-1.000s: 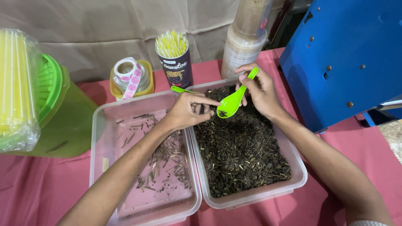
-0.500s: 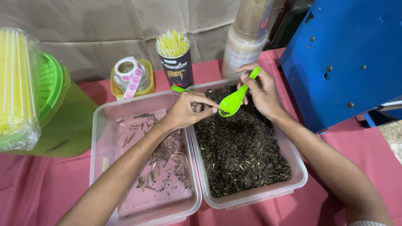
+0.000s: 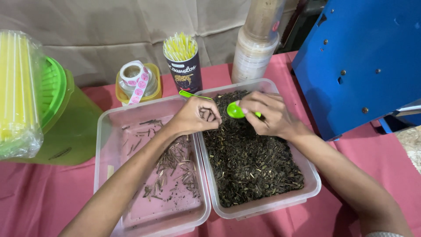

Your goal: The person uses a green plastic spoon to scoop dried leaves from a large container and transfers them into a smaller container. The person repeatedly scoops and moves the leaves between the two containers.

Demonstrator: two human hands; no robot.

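Spoon point(image 3: 237, 110), green, gripped in right hand point(image 3: 267, 115) over dark leaves point(image 3: 250, 162); left hand point(image 3: 195, 116) curled beside, touching bowl.

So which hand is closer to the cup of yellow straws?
Left. The left hand sits just below the cup of yellow straws; the right hand, holding the green spoon, is farther right.

Both forearms reaching forward, left hand point(image 3: 195, 116) curled, right hand point(image 3: 265, 114) gripping
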